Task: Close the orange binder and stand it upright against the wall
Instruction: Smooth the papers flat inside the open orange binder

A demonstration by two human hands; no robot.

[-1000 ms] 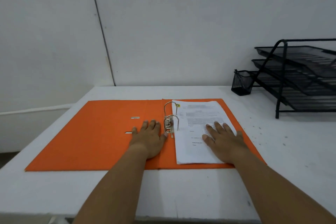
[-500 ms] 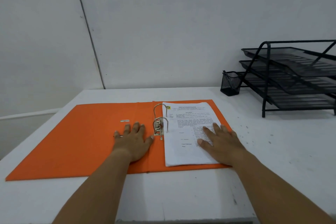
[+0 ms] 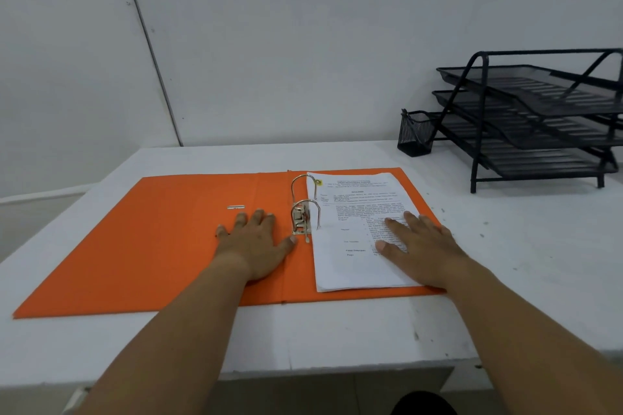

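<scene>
The orange binder (image 3: 141, 246) lies wide open and flat on the white table (image 3: 337, 333). Its metal ring mechanism (image 3: 303, 212) stands up in the middle, rings shut. A stack of printed pages (image 3: 350, 246) rests on the right cover, threaded on the rings. My left hand (image 3: 256, 242) lies palm down on the binder's spine area, fingers spread, just left of the rings. My right hand (image 3: 424, 246) presses flat on the pages. Neither hand grips anything. The white wall (image 3: 303, 44) rises behind the table.
A black three-tier mesh letter tray (image 3: 539, 125) stands at the back right, with a small black mesh pen cup (image 3: 414, 135) beside it against the wall. A vertical seam (image 3: 148, 44) runs down the wall at the left. The table's front edge is near me.
The camera view has shifted slightly down and left. Both hands rest in nearly the same places on the binder and pages; the binder has not moved.
</scene>
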